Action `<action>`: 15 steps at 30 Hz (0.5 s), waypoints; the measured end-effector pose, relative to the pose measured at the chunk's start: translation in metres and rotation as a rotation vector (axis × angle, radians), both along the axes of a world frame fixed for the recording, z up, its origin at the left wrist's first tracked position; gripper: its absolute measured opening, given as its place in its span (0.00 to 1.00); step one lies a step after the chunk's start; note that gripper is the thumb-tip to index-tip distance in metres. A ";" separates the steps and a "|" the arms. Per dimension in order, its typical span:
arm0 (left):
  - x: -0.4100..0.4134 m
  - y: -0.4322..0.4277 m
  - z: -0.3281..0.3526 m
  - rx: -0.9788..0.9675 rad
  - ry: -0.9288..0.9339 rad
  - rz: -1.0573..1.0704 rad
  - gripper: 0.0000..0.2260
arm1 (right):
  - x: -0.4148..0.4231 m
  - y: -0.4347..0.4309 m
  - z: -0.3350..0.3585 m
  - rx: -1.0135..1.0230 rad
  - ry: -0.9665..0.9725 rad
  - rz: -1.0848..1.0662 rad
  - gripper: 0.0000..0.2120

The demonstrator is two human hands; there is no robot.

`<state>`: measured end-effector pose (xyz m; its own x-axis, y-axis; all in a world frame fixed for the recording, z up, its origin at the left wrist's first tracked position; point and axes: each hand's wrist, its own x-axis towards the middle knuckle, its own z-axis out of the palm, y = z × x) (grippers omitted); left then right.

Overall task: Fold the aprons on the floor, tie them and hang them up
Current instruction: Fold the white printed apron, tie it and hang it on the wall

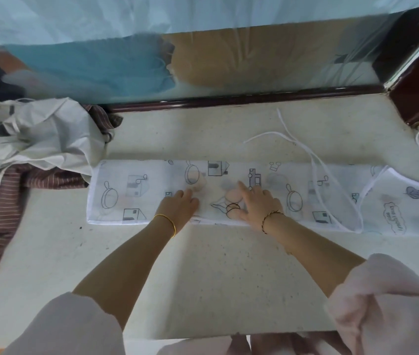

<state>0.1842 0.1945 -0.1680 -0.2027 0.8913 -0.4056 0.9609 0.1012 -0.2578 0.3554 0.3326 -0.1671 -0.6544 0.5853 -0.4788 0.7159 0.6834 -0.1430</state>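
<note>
A crumpled pile [36, 134] of aprons lies at the left of the floor [203, 265]. Beside it a printed apron [131, 190] stretches out, folded into a long strip. The left hand [177, 204] has its fingers tucked under the sheer cloth, grip unclear. The right hand [258, 201] presses flat, fingers spread. White ties [293, 139] trail beyond.

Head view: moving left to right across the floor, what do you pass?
Crumpled white apron → left hand → right hand → loose white strings → dark wooden post. Both hands lie on the folded printed apron, which spans too wide to place.
</note>
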 end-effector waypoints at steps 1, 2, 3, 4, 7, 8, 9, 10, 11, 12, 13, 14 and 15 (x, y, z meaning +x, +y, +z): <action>-0.006 -0.004 0.001 -0.009 0.002 0.039 0.19 | -0.003 0.000 -0.001 0.006 -0.017 -0.024 0.34; -0.012 -0.007 0.002 -0.036 0.000 0.075 0.19 | -0.006 0.001 -0.002 0.013 -0.034 -0.037 0.33; -0.018 -0.010 0.003 -0.073 -0.015 0.103 0.19 | -0.008 0.003 -0.003 0.009 -0.052 -0.050 0.33; -0.022 -0.012 0.005 -0.123 -0.053 0.128 0.18 | -0.011 0.005 -0.003 -0.009 -0.066 -0.065 0.32; -0.035 -0.009 0.019 -0.305 -0.370 0.282 0.11 | -0.016 0.013 0.000 -0.064 -0.076 -0.079 0.28; -0.039 -0.005 0.023 -0.330 -0.486 0.352 0.09 | -0.019 0.014 0.000 -0.062 -0.071 -0.079 0.26; -0.043 0.000 0.027 -0.291 -0.570 0.396 0.07 | -0.022 0.014 0.001 -0.058 -0.053 -0.089 0.23; -0.047 0.005 0.027 -0.174 -0.604 0.414 0.07 | -0.026 0.014 0.003 -0.056 -0.016 -0.104 0.22; -0.050 0.012 0.025 0.007 -0.588 0.405 0.07 | -0.032 0.012 0.003 -0.057 0.036 -0.116 0.23; -0.048 0.017 0.020 0.204 -0.537 0.373 0.09 | -0.037 0.009 0.003 -0.067 0.096 -0.126 0.26; -0.045 0.023 0.014 0.365 -0.490 0.327 0.11 | -0.043 0.005 0.003 -0.087 0.149 -0.135 0.30; -0.040 0.029 0.009 0.458 -0.454 0.277 0.14 | -0.050 0.002 0.001 -0.112 0.180 -0.143 0.35; -0.034 0.036 0.002 0.482 -0.427 0.222 0.16 | -0.057 0.001 -0.002 -0.130 0.180 -0.152 0.39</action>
<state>0.1503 0.2302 -0.1658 -0.3123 0.9482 -0.0589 0.9116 0.3166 0.2624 0.2988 0.3333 -0.1689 -0.6453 0.6243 -0.4402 0.7638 0.5379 -0.3568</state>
